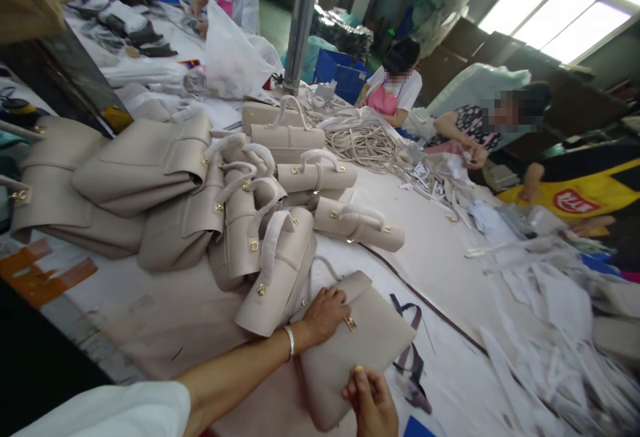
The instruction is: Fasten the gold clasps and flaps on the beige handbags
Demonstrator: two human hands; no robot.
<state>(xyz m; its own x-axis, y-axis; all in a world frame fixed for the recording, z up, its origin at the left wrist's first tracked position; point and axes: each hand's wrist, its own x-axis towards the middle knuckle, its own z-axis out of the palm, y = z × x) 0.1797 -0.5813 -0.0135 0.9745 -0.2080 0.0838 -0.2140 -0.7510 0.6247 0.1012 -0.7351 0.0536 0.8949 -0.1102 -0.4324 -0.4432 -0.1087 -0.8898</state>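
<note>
Flat beige bag (373,337) lies on the worktop (435,224), left hand (324,317) resting on it beside its gold clasp (350,322), grip unclear, right hand (373,400) pinching a small yellow bit (359,369) at its near-right edge, handbag pile (145,164) left of it.

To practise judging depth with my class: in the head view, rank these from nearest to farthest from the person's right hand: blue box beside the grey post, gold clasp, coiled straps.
From the right hand:
1. Gold clasp: just ahead, on the bag.
2. Coiled straps: farther ahead, across the table.
3. Blue box: ahead, behind the straps.
</note>
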